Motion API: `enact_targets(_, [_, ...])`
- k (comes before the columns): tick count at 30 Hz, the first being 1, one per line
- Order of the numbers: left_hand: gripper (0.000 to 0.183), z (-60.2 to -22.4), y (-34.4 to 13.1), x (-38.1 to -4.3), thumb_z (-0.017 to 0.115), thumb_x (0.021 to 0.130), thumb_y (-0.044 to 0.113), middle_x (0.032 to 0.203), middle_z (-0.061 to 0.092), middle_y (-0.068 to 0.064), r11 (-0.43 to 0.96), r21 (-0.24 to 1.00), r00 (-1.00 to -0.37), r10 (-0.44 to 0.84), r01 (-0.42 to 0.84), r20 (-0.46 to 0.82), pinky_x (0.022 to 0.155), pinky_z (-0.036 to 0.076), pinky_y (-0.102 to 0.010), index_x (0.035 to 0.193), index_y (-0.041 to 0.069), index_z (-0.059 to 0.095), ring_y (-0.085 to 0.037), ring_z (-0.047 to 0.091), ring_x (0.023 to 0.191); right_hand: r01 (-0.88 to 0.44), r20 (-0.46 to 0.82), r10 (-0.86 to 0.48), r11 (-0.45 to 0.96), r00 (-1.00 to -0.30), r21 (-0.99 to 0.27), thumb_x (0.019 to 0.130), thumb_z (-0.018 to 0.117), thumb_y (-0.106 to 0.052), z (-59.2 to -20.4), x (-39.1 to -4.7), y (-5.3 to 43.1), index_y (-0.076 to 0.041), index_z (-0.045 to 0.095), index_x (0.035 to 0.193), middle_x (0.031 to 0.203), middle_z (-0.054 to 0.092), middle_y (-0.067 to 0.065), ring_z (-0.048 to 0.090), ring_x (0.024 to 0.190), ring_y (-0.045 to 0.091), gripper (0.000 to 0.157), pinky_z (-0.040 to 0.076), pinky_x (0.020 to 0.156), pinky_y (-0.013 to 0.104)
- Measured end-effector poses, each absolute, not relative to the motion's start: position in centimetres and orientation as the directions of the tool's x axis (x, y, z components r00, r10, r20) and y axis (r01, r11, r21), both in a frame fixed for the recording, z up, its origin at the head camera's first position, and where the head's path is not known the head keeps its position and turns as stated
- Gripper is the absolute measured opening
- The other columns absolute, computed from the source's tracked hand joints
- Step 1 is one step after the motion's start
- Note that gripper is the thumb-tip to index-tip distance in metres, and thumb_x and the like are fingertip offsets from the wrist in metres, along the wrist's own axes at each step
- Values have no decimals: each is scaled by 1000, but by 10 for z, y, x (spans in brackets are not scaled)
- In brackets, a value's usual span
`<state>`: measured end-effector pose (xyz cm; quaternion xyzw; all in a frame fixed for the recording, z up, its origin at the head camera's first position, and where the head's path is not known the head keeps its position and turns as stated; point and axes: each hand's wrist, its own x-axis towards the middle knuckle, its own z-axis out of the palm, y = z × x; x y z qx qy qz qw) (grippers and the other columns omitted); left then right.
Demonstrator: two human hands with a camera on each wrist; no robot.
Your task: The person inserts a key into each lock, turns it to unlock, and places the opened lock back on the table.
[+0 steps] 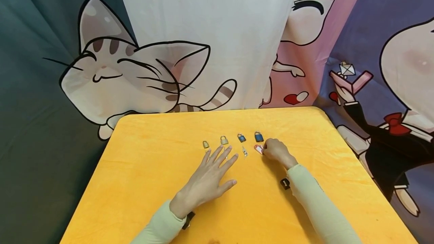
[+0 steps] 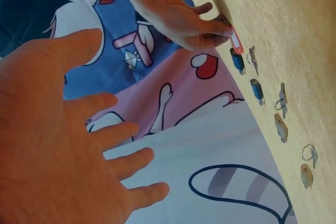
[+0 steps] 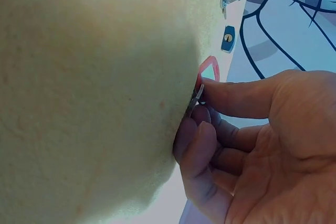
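My right hand point(image 1: 276, 150) is at the right end of a row of padlocks. Its thumb and fingers pinch a metal key point(image 3: 197, 97), beside a red-edged key tag point(image 3: 210, 68). Just beyond it lies a large blue padlock point(image 1: 259, 136), then a smaller blue padlock point(image 1: 241, 138), a brass padlock point(image 1: 224, 140) and a small brass padlock point(image 1: 205, 144). Loose keys point(image 1: 245, 152) lie nearer me. Over the table, my left hand point(image 1: 208, 180) has its fingers spread, holding nothing and covering part of the keys in the head view. The left wrist view shows ringed keys point(image 2: 282, 99) beside the padlocks.
A yellow cloth covers the table point(image 1: 142, 168). Its far edge meets a hanging curtain point(image 1: 210, 14) printed with a cat and other cartoon figures. A black strap point(image 1: 285, 183) shows at the right wrist, another strap point(image 1: 188, 220) at the left.
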<state>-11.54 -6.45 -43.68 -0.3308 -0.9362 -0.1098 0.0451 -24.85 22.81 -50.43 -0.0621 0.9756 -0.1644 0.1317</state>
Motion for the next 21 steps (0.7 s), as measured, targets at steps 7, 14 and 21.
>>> enact_targets(7, [70,-436,-66,-115,48,98,57,166,14,-1,758,179,-778,607,628,159,121,17,-59,157,29,22,-30,14,153,-74,-232,-162,935,-959,-348,91,63,-21,-501,-247,226,-7,72,88,81,66,7,54,67,20,17,41,59,30])
enact_targets(14, [70,-435,-66,-115,49,98,56,166,15,-3,751,188,-774,612,633,161,121,16,-59,157,27,23,-32,15,153,-60,-225,-159,917,-961,-393,89,66,-20,-500,-245,225,-7,69,86,81,64,7,53,69,19,14,41,61,28])
enact_targets(21, [71,-436,-66,-115,48,98,56,166,14,-3,751,184,-774,614,634,155,121,15,-59,157,28,22,-32,15,153,-38,-223,-152,895,-963,-444,89,70,-15,-501,-245,225,-6,68,91,89,66,9,54,74,20,9,44,66,29])
